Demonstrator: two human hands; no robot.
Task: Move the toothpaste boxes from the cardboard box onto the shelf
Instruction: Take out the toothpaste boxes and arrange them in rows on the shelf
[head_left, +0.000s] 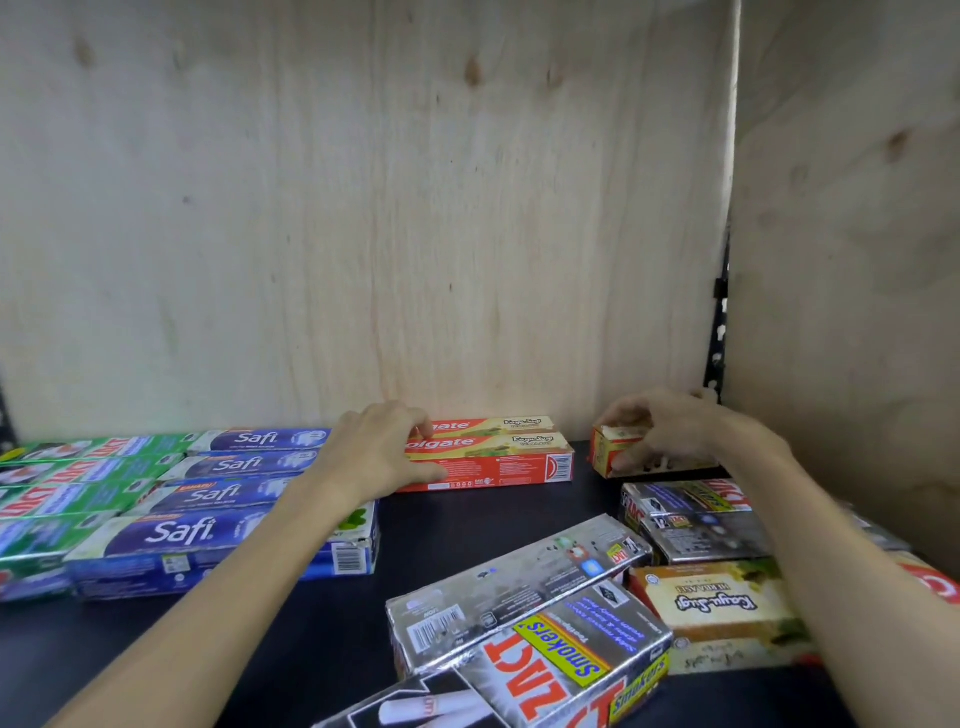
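Observation:
Two red Colgate boxes (498, 457) lie side by side against the plywood back wall of the dark shelf (447, 540). My left hand (379, 452) grips their left end, thumb on the front face and fingers over the top. My right hand (670, 431) holds another red and yellow toothpaste box (615, 457) at the back right, fingers curled over its top. Blue Safi boxes (228, 493) and green Zact boxes (62, 483) fill the left in rows. The cardboard box is out of view.
Silver Zact Smokers boxes (530, 623) lie loose and askew at the front middle and right, beside a beige Kayu Sugi box (722, 608). A plywood side wall (841, 312) closes the shelf on the right. Bare dark shelf shows in the middle.

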